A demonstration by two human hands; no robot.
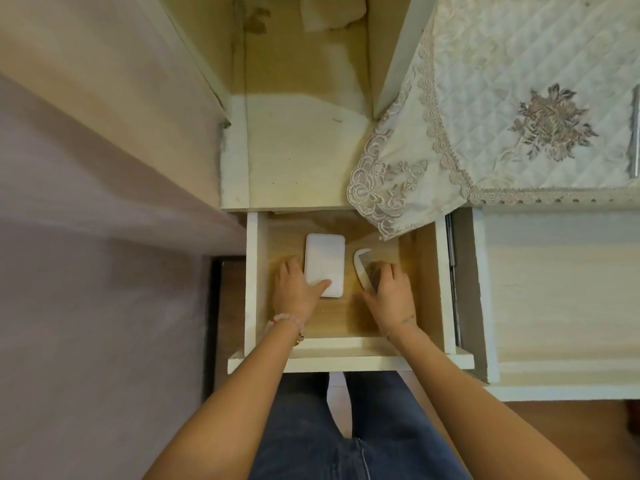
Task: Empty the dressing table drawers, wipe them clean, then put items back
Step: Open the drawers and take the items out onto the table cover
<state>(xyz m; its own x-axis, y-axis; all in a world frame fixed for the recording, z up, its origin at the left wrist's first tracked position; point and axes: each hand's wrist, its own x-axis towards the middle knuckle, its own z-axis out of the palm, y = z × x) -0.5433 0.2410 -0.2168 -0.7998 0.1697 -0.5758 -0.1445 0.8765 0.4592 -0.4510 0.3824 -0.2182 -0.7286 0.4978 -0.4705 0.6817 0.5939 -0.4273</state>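
In the open drawer (254,278), left hand (294,292) fingers clasp the white case (325,263), right hand (389,292) fingers press the comb (365,268); best lift each straight up.

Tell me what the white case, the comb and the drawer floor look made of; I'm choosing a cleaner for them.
White case: likely plastic, with a smooth matte skin and rounded corners. Comb: probably plastic or horn, with a pale glossy spine and fine dark teeth. Drawer floor: wood or wood-look laminate, tan with faint grain and a slight sheen; its walls look painted white.
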